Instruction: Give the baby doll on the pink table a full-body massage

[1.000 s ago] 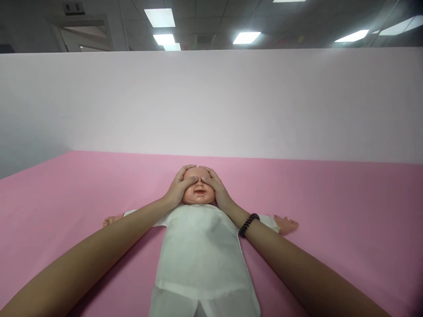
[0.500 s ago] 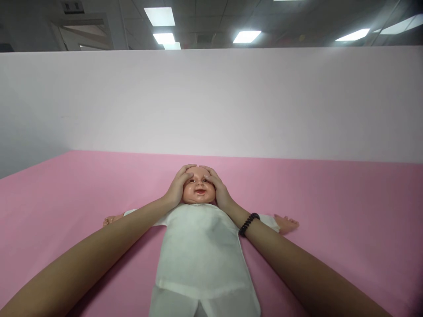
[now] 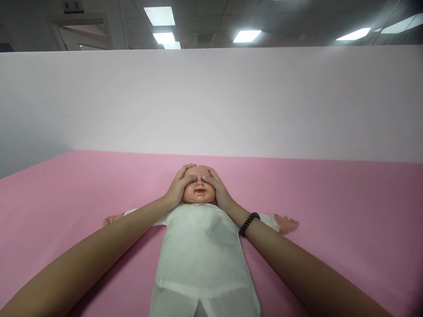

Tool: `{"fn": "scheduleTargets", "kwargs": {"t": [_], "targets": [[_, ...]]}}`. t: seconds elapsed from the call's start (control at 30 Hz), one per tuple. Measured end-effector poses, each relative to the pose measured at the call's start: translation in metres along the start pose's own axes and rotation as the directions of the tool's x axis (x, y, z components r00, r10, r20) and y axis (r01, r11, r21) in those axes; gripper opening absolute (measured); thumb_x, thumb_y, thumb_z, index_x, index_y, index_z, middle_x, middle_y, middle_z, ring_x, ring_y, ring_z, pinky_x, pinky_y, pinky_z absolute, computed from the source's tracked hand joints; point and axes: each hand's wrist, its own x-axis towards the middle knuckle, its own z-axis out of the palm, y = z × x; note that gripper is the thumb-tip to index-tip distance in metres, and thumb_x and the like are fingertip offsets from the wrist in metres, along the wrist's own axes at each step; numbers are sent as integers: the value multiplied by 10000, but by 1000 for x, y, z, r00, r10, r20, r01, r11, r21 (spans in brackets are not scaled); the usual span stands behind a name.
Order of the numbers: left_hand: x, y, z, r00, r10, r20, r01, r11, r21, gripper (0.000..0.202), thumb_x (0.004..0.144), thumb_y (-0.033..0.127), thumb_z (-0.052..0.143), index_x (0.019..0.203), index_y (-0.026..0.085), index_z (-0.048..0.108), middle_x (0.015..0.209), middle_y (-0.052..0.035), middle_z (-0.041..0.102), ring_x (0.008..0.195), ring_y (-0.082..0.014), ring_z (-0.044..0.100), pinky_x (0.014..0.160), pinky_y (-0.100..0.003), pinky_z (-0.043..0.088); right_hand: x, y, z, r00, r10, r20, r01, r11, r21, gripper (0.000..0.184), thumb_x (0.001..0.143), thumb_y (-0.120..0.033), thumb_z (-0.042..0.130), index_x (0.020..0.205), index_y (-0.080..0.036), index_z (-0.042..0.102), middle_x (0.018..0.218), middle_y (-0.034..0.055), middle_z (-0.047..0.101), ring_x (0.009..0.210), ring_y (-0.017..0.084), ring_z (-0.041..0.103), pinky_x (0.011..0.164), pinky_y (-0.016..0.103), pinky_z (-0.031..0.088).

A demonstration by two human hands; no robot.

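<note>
Head view. Doll flat on its back on the pink counter, about midway between the left and right edges. Long axis straight from the near edge toward the far edge. Doll's head at the far end, legs toward the near edge and cut off by the bottom of the frame. Face up. Arms flung out sideways toward the left and right edges, with small bare plastic hands past the sleeves. Glossy peach plastic on the head, bald, with a slightly parted mouth. Plain white cloth suit on the body, with a seam across the waist.

Left hand open and cupped against the side of the doll's head toward the left edge, fingertips up on the crown, thumb across one eye. Right hand the same on the other side, thumb across the other eye. Neither clenched: both spread and pressed flat to the plastic, with the doll's head caught between them. Black bead bracelet on the right wrist, just above the doll's sleeve. Both forearms in from the near corners, crossing over the doll's outstretched arms.

Beyond the far edge, a pale partition. Above it, lit ceiling panels.
</note>
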Motion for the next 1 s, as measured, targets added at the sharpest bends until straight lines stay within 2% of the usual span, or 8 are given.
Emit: {"fn": "scheduleTargets", "kwargs": {"t": [0.27,0.43,0.53,0.63,0.77,1.0], "targets": [[0,6,8,998,3,-59,-6,999,-50,405,709,323,596,1090,188,615,1093,-60,669,1033,-248,631,851,-332,526,0,2,1,1000,14,14,-15,998,61,409,762,-415,689,1140,-274,624,1163,19,641,1097,267,593,946,407,487],[-1,3,5,1000,12,-24,-12,999,-37,386,772,349,617,1127,199,613,1098,-52,675,1007,-231,643,859,-332,528,-1,1,1,999,34,11,-35,997,70,419,766,-417,696,1154,-275,626,1182,19,638,1093,261,597,941,396,486],[-1,1,0,1000,14,10,-14,1000,-7,422,807,374,673,1189,211,597,1137,-56,679,1016,-230,653,882,-341,529,0,0,1,1000,23,18,-24,998,50,434,766,-419,708,1166,-270,629,1214,22,629,1122,259,591,958,389,481],[0,-2,-4,999,33,28,-34,998,44,484,799,391,744,1224,219,588,1245,-68,654,1104,-244,639,927,-347,525,0,0,-1,1000,3,19,-3,1000,6,453,763,-417,720,1181,-271,629,1256,24,618,1143,260,586,977,392,478],[2,-3,-7,998,59,29,-62,993,104,488,803,398,755,1228,221,594,1311,-73,621,1175,-259,611,964,-357,518,0,-1,-1,1000,12,17,-12,1000,-25,493,746,-424,747,1198,-275,622,1259,29,616,1141,267,592,986,406,480],[1,-2,-3,1000,8,6,-8,1000,30,432,796,331,683,1207,225,604,1200,-57,671,1052,-243,656,910,-350,530,-2,-3,2,1000,23,7,-24,1000,18,439,749,-409,720,1158,-281,626,1227,19,635,1153,270,583,990,402,476]]}}
